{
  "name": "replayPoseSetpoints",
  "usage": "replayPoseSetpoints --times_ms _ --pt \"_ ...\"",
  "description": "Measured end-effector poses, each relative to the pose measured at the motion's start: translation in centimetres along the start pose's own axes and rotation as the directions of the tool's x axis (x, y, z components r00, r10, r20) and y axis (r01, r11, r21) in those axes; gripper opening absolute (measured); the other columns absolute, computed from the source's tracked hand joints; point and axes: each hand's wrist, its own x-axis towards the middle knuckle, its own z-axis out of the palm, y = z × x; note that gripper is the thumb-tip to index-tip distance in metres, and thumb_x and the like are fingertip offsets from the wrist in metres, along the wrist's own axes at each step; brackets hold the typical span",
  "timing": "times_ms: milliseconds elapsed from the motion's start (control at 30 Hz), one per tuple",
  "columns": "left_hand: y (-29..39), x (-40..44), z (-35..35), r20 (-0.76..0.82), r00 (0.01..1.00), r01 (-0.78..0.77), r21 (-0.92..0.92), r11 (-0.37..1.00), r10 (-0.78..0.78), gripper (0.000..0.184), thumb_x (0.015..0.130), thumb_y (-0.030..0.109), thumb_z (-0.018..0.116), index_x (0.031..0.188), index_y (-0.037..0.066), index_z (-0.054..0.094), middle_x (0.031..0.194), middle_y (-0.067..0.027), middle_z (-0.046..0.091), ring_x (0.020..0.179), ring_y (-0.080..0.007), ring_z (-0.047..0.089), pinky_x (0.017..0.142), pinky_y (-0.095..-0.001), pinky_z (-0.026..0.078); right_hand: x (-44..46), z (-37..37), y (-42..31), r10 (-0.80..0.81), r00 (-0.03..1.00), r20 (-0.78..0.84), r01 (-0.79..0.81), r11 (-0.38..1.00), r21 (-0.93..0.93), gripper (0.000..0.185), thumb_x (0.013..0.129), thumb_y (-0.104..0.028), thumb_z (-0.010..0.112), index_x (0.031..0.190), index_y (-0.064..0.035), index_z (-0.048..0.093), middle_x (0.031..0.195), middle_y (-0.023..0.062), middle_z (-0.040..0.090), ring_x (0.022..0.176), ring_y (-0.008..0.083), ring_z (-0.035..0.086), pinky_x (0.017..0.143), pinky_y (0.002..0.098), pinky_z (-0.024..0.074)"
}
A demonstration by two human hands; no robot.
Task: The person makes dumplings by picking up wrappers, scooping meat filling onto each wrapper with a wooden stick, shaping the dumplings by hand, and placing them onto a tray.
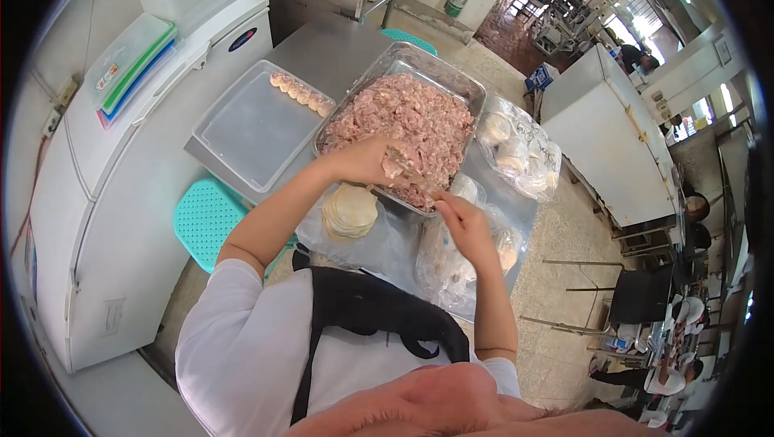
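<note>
Over the near side of a clear tub (pixel 480 98) of pink minced meat (pixel 403 110), my left hand (pixel 367 161) is closed around a small dumpling (pixel 393 166), largely hidden by the fingers. My right hand (pixel 468 229), by the tub's near right corner, grips a thin flat spatula (pixel 421 182). Its far end reaches the filling in my left hand. A stack of round dough wrappers (pixel 350 211) lies on plastic just below my left forearm. Several formed dumplings (pixel 300 94) line the far edge of a clear tray (pixel 250 126) to the left.
Bagged wrapper stacks (pixel 516 151) sit right of the tub, and more plastic bags (pixel 447 255) lie near my right forearm. A turquoise stool (pixel 208 215) stands under the metal table (pixel 322 42). White freezers (pixel 161 155) flank the left side. Other people are in the background at right.
</note>
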Motion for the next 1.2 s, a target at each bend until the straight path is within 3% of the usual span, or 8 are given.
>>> replayPoseSetpoints --times_ms 200,400,500,567,800,933,1000,1200 --pt "-1.7 -0.2 0.7 -0.134 0.951 0.248 -0.208 0.946 -0.279 0.042 0.074 0.022 0.082 0.107 0.003 0.065 0.100 -0.0113 0.069 0.092 -0.0215 0.064 0.086 -0.0345 0.049 1.1 0.2 -1.2 -0.079 0.995 -0.066 0.056 0.952 -0.302 0.028 0.094 -0.026 0.061 0.116 -0.0107 0.065 0.089 0.0150 0.065 0.080 0.0338 0.065 0.070 0.0421 0.0519" --pt "-0.9 -0.6 -0.9 -0.079 0.907 0.415 0.021 0.909 -0.413 0.042 0.077 0.023 0.080 0.111 0.004 0.065 0.105 -0.0089 0.070 0.099 -0.0200 0.063 0.093 -0.0357 0.046 2.3 3.7 4.9 -0.090 0.983 -0.162 0.024 0.928 -0.371 0.031 0.096 -0.035 0.056 0.116 -0.0140 0.065 0.089 0.0154 0.063 0.077 0.0355 0.064 0.069 0.0461 0.0509" --pt "-1.8 -1.3 -1.0 -0.085 0.977 0.184 -0.139 0.973 -0.197 0.056 0.080 0.021 0.077 0.130 0.006 0.057 0.127 -0.0110 0.062 0.119 -0.0232 0.057 0.105 -0.0359 0.039 1.5 2.9 5.1 0.091 0.987 -0.135 -0.138 0.905 -0.403 0.034 0.098 -0.039 0.051 0.113 -0.0111 0.066 0.087 0.0162 0.064 0.077 0.0359 0.064 0.068 0.0443 0.0503" --pt "-1.9 -0.9 -0.5 -0.126 0.988 0.072 -0.103 0.992 -0.085 0.065 0.081 0.018 0.075 0.139 0.009 0.047 0.137 -0.0118 0.054 0.128 -0.0238 0.049 0.110 -0.0361 0.035 1.1 3.0 5.1 0.167 0.985 -0.051 -0.167 0.986 0.016 0.039 0.100 -0.040 0.048 0.107 -0.0069 0.067 0.074 0.0131 0.062 0.069 0.0290 0.063 0.063 0.0385 0.0484" --pt "-2.7 0.1 -1.5 -0.206 0.977 -0.066 -0.051 0.997 0.054 0.090 0.083 0.005 0.068 0.155 0.014 0.016 0.154 -0.0133 0.035 0.143 -0.0237 0.033 0.115 -0.0355 0.028 2.9 3.8 1.5 0.368 0.902 0.226 -0.432 0.796 0.424 0.039 0.102 -0.037 0.048 0.100 -0.0037 0.069 0.061 0.0019 0.052 0.059 0.0132 0.052 0.059 0.0299 0.0442" --pt "-3.7 0.3 -3.7 -0.159 0.987 -0.022 -0.324 0.946 -0.031 0.077 0.080 0.007 0.070 0.148 0.007 0.034 0.143 -0.0141 0.050 0.134 -0.0255 0.045 0.108 -0.0357 0.038 3.6 4.2 -3.1 0.264 0.963 0.045 -0.266 0.922 0.281 0.032 0.101 -0.030 0.051 0.105 -0.0034 0.068 0.069 0.0064 0.060 0.067 0.0189 0.060 0.063 0.0338 0.0477" --pt "-3.2 0.5 -5.4 0.116 0.969 0.235 -0.175 0.956 -0.217 0.069 0.076 0.013 0.075 0.139 0.003 0.048 0.131 -0.0181 0.058 0.124 -0.0261 0.054 0.100 -0.0346 0.046 4.2 5.4 -4.1 0.141 0.983 -0.119 -0.121 0.980 0.158 0.030 0.100 -0.029 0.053 0.108 -0.0035 0.068 0.074 0.0085 0.063 0.070 0.0223 0.063 0.065 0.0354 0.0489" --pt "-7.0 0.5 -6.5 -0.008 0.988 0.151 0.149 0.977 -0.151 0.060 0.071 0.031 0.083 0.116 -0.002 0.062 0.115 -0.0193 0.065 0.109 -0.0285 0.062 0.094 -0.0369 0.047 5.4 4.7 -5.6 0.011 0.989 -0.149 -0.050 0.964 -0.262 0.027 0.093 -0.024 0.062 0.112 -0.0071 0.067 0.084 0.0126 0.064 0.078 0.0330 0.064 0.067 0.0410 0.0514"
